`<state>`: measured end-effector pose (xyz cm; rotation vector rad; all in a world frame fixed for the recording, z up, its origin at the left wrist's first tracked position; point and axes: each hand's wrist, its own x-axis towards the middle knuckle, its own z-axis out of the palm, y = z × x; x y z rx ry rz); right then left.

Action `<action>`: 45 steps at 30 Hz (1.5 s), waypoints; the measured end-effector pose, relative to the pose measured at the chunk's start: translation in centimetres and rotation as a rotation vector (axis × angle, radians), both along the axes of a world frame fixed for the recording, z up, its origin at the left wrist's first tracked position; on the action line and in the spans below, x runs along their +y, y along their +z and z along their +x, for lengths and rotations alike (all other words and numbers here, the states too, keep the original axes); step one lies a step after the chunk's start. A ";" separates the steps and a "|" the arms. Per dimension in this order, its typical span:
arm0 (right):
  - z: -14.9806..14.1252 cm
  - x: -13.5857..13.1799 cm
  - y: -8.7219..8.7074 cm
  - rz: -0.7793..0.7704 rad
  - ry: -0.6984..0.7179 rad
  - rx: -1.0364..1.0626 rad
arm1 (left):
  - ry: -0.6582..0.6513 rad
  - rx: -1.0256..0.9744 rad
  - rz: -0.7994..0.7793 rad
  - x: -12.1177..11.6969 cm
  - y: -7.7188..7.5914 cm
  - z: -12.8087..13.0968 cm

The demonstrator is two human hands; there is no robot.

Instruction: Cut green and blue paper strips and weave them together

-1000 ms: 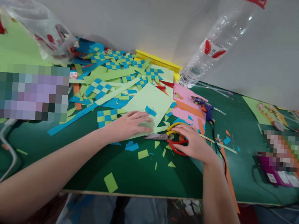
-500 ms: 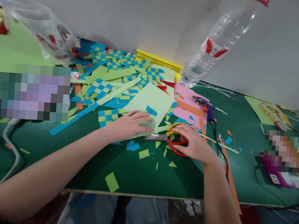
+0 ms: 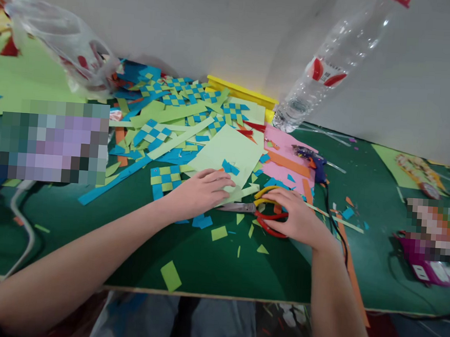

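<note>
My left hand [image 3: 202, 191] lies with its fingers stretched out over a pale green paper sheet [image 3: 228, 151]. A small folded blue paper piece [image 3: 229, 167] rests on the sheet by its fingertips. My right hand [image 3: 297, 214] grips a pair of scissors [image 3: 253, 208] with one yellow and one red handle. The blades point left, reaching the sheet's lower edge close to my left fingertips; their tips are hard to make out. Beside my left wrist is a blue and green woven paper piece [image 3: 164, 178]. Green and blue scraps [image 3: 219, 233] lie below the scissors.
Woven pieces and strips [image 3: 176, 101] are heaped at the back. A tilted plastic bottle [image 3: 324, 75] stands by the wall. Toward the right are pink paper [image 3: 288, 147], a blue glue gun [image 3: 319, 171] and its black cord. A plastic bag [image 3: 79, 55] sits back left.
The whole view has shifted slightly to the right in the picture. Both hands and the scissors stay nearly in place relative to the paper.
</note>
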<state>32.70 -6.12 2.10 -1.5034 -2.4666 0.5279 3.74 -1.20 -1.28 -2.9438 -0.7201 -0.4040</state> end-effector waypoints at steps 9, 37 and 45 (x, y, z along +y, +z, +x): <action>1.1 0.1 0.0 0.023 -0.021 0.021 | -0.023 0.032 -0.098 0.7 0.3 -1.2; 0.1 0.3 -0.5 0.109 0.050 -0.009 | -0.014 0.114 -0.131 0.7 0.2 -1.3; 0.4 0.3 -0.5 0.123 0.071 -0.015 | -0.018 0.124 -0.133 0.8 0.2 -1.4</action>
